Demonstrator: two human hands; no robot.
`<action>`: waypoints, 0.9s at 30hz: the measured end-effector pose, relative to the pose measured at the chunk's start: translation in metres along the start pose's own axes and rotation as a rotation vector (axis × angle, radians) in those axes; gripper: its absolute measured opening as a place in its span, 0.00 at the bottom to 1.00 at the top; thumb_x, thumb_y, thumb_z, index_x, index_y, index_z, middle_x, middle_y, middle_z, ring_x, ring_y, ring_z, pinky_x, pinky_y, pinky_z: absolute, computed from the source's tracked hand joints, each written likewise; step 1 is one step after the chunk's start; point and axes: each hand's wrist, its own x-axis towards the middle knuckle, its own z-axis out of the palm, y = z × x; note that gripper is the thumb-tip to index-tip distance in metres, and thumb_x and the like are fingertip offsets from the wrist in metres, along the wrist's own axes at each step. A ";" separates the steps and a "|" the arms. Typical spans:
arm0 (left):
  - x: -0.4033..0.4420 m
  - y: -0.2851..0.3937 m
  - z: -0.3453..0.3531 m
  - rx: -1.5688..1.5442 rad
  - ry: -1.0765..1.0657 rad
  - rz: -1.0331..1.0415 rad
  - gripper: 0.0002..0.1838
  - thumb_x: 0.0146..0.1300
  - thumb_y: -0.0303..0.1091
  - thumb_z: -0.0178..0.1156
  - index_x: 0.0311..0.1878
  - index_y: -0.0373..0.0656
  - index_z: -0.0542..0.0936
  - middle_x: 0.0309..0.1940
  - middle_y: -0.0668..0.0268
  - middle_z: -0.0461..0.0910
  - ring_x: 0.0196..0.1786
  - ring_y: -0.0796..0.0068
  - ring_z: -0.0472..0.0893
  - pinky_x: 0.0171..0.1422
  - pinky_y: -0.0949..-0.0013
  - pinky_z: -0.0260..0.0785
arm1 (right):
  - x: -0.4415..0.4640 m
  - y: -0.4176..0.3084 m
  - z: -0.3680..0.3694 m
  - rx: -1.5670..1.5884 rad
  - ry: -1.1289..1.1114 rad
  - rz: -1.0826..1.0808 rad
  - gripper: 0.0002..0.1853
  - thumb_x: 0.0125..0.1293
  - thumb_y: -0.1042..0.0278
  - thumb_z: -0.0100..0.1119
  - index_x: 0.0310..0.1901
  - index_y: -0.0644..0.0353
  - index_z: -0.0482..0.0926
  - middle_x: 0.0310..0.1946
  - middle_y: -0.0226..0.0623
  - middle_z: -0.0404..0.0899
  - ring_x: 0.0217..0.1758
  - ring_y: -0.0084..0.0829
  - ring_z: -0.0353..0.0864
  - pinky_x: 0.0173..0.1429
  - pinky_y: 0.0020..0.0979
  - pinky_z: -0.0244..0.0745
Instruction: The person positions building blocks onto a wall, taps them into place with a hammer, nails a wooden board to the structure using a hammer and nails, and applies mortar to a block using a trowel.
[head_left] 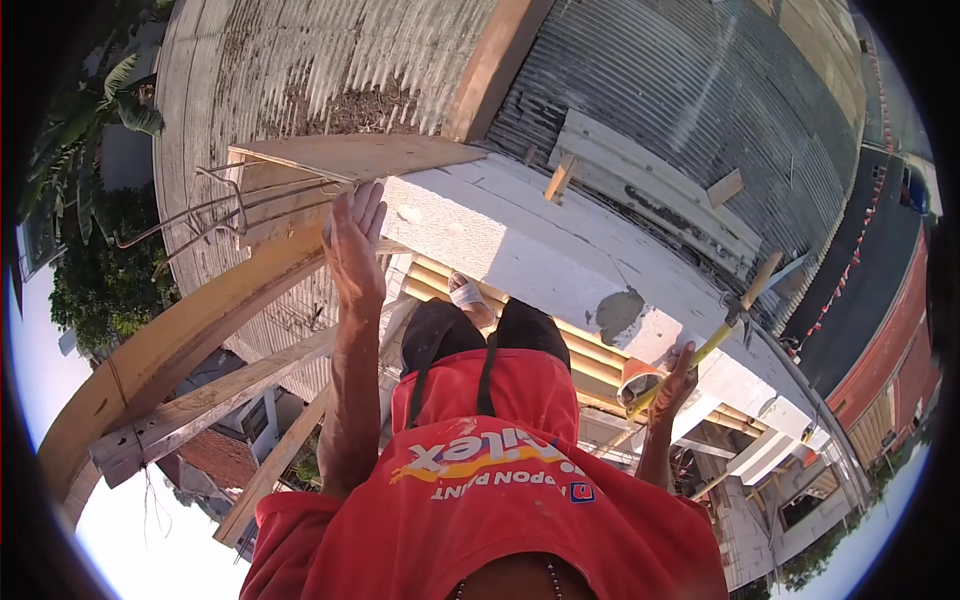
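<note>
My left hand (355,240) lies flat with its fingers stretched out, at the corner where a wooden formwork board (360,152) meets the end of a white block wall (455,225). It holds nothing. My right hand (675,385) is closed round the yellow handle of a hammer (708,345). The hammer's metal head is up by the wall's top edge, to the right; whether it touches the wall I cannot tell. Just left of my right hand is an orange, round-mouthed container or pipe (640,378), partly hidden.
Bent steel rods (215,215) stick out at the left. A long wooden beam (190,310) and thinner timbers (225,380) slope below them. Corrugated roofing (650,80) lies beyond the wall. Wood pieces (561,178) stand along the wall. A street (850,230) shows far below right.
</note>
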 end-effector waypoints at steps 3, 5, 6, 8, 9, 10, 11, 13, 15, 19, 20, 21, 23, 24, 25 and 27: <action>0.001 0.003 0.003 -0.039 -0.004 0.037 0.41 0.77 0.56 0.45 0.75 0.26 0.55 0.69 0.35 0.66 0.73 0.48 0.69 0.79 0.55 0.59 | 0.001 0.005 -0.004 0.024 -0.032 0.021 0.28 0.71 0.37 0.57 0.33 0.60 0.79 0.23 0.25 0.69 0.27 0.21 0.67 0.33 0.28 0.61; 0.001 0.008 0.011 0.039 0.068 0.020 0.41 0.75 0.56 0.50 0.73 0.25 0.59 0.66 0.36 0.70 0.70 0.48 0.73 0.76 0.56 0.64 | 0.003 0.005 -0.002 0.057 -0.050 0.003 0.28 0.71 0.37 0.57 0.34 0.60 0.78 0.23 0.25 0.68 0.25 0.20 0.67 0.30 0.27 0.63; 0.003 0.008 0.011 0.082 0.076 0.018 0.40 0.75 0.55 0.52 0.72 0.25 0.60 0.65 0.36 0.70 0.69 0.49 0.74 0.75 0.56 0.65 | 0.002 0.000 0.000 0.075 -0.057 0.038 0.28 0.71 0.37 0.57 0.35 0.60 0.78 0.23 0.25 0.68 0.24 0.20 0.68 0.28 0.26 0.64; 0.006 0.008 0.009 0.167 0.091 0.009 0.39 0.74 0.53 0.55 0.70 0.24 0.62 0.64 0.37 0.72 0.68 0.49 0.75 0.74 0.57 0.67 | -0.004 -0.012 0.002 0.106 -0.068 0.108 0.28 0.70 0.37 0.57 0.36 0.60 0.77 0.22 0.25 0.67 0.22 0.21 0.68 0.24 0.25 0.65; 0.007 0.009 0.008 0.170 0.087 0.012 0.38 0.74 0.51 0.56 0.69 0.24 0.64 0.62 0.37 0.73 0.67 0.50 0.76 0.74 0.58 0.69 | -0.001 -0.008 0.002 0.101 -0.054 0.101 0.28 0.70 0.37 0.57 0.36 0.60 0.77 0.22 0.26 0.67 0.21 0.21 0.68 0.23 0.25 0.66; 0.007 0.011 0.007 0.175 0.083 0.012 0.36 0.74 0.50 0.56 0.68 0.24 0.65 0.61 0.38 0.74 0.65 0.50 0.77 0.73 0.58 0.70 | 0.002 -0.001 0.001 0.094 -0.040 0.095 0.28 0.70 0.37 0.57 0.36 0.60 0.77 0.21 0.26 0.66 0.20 0.21 0.69 0.21 0.25 0.66; 0.007 0.013 0.005 0.179 0.085 0.013 0.35 0.74 0.49 0.57 0.67 0.24 0.66 0.60 0.38 0.76 0.64 0.51 0.79 0.72 0.58 0.72 | 0.003 0.002 0.000 0.085 -0.030 0.088 0.28 0.70 0.37 0.58 0.37 0.60 0.76 0.21 0.26 0.66 0.19 0.21 0.69 0.20 0.26 0.67; 0.011 0.015 0.001 0.231 0.050 0.009 0.35 0.74 0.49 0.57 0.67 0.24 0.66 0.61 0.38 0.75 0.65 0.52 0.78 0.72 0.59 0.71 | 0.005 0.002 0.001 0.105 -0.042 0.089 0.28 0.69 0.37 0.58 0.36 0.60 0.76 0.21 0.27 0.66 0.19 0.22 0.69 0.20 0.26 0.66; 0.012 0.016 -0.001 0.245 0.036 -0.002 0.35 0.74 0.50 0.56 0.67 0.24 0.66 0.60 0.39 0.76 0.65 0.53 0.78 0.72 0.59 0.71 | 0.003 0.000 0.001 0.117 -0.053 0.095 0.28 0.70 0.37 0.58 0.36 0.61 0.76 0.20 0.27 0.66 0.18 0.22 0.69 0.21 0.26 0.66; -0.010 0.006 0.000 0.136 0.026 0.007 0.32 0.76 0.50 0.54 0.66 0.27 0.68 0.58 0.42 0.79 0.61 0.55 0.81 0.68 0.61 0.74 | 0.001 -0.007 0.004 0.128 -0.073 0.088 0.27 0.71 0.38 0.57 0.35 0.61 0.76 0.21 0.27 0.66 0.18 0.23 0.69 0.20 0.26 0.65; -0.025 0.000 -0.005 0.094 0.010 0.014 0.31 0.76 0.50 0.54 0.66 0.27 0.69 0.57 0.43 0.79 0.60 0.55 0.82 0.67 0.61 0.75 | 0.001 -0.008 0.004 0.129 -0.069 0.084 0.27 0.71 0.39 0.56 0.35 0.61 0.75 0.21 0.28 0.66 0.17 0.24 0.69 0.20 0.26 0.64; -0.044 -0.012 -0.023 0.232 -0.055 -0.095 0.30 0.76 0.51 0.53 0.64 0.29 0.72 0.55 0.46 0.81 0.57 0.57 0.83 0.63 0.61 0.76 | 0.001 -0.008 0.002 0.131 -0.077 0.081 0.27 0.72 0.39 0.56 0.35 0.61 0.75 0.21 0.27 0.66 0.17 0.23 0.68 0.19 0.26 0.64; -0.085 -0.038 -0.067 0.555 -0.199 -0.303 0.27 0.75 0.51 0.53 0.59 0.33 0.77 0.48 0.50 0.85 0.49 0.60 0.86 0.56 0.60 0.78 | 0.001 -0.007 0.002 0.143 -0.097 0.074 0.26 0.72 0.40 0.56 0.36 0.60 0.75 0.21 0.27 0.67 0.16 0.23 0.68 0.18 0.26 0.63; -0.106 -0.051 -0.089 0.743 -0.276 -0.403 0.24 0.75 0.49 0.54 0.56 0.35 0.80 0.43 0.51 0.87 0.45 0.61 0.87 0.52 0.61 0.79 | -0.001 -0.009 0.003 0.137 -0.099 0.082 0.26 0.72 0.39 0.56 0.36 0.60 0.75 0.21 0.27 0.67 0.16 0.23 0.68 0.18 0.25 0.62; -0.124 -0.070 -0.124 0.938 -0.326 -0.444 0.22 0.73 0.47 0.55 0.53 0.36 0.81 0.41 0.51 0.87 0.44 0.64 0.88 0.51 0.61 0.79 | -0.002 -0.013 0.004 0.129 -0.099 0.087 0.26 0.72 0.39 0.56 0.36 0.60 0.74 0.21 0.27 0.67 0.16 0.22 0.67 0.17 0.25 0.61; -0.159 -0.093 -0.187 1.207 -0.457 -0.545 0.17 0.70 0.42 0.59 0.50 0.37 0.83 0.38 0.50 0.87 0.42 0.66 0.88 0.48 0.63 0.79 | -0.003 -0.018 0.003 0.115 -0.104 0.082 0.26 0.72 0.39 0.56 0.37 0.59 0.74 0.21 0.27 0.67 0.15 0.22 0.67 0.16 0.25 0.60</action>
